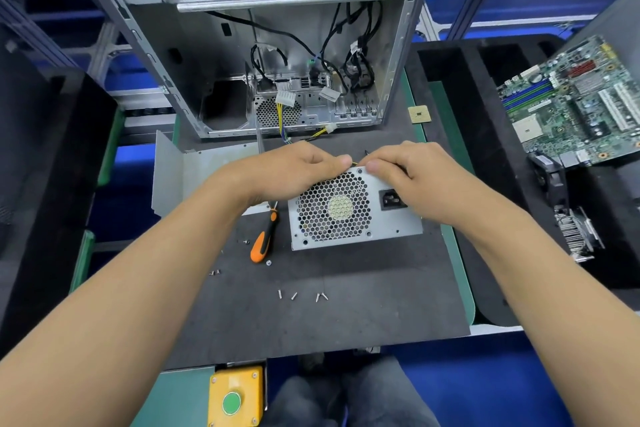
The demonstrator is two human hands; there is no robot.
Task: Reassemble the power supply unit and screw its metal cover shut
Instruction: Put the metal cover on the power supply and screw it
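The power supply unit (355,210) stands on the dark mat of the surface (346,305), in front of the open computer case (277,62), with its fan grille and mains socket facing the camera. Both hands work at its top far edge. The left hand (294,172) rests over the upper left corner with fingers curled; the right hand (412,177) lies over the upper right, above the socket. The grip of each hand appears to close on the yellow and black wires (355,163) that show between the fingertips, but the fingers hide the contact, so what each holds cannot be told with certainty.

The metal cover (194,177) lies apart, to the left and behind the unit. The screwdriver (265,239) lies just beside the unit's left face. Loose screws (301,295) are scattered on the mat nearer the camera.

Hazards, as judged from this state:

- Wires left proud of the edge could be pinched when the cover is seated, cutting insulation.
- Pressure from both hands at the top could tip or slide the unit, since nothing visible braces its base.
- A forearm sweep could scatter the screws off the mat.
- The screwdriver tip lies under the left wrist and could be knocked.
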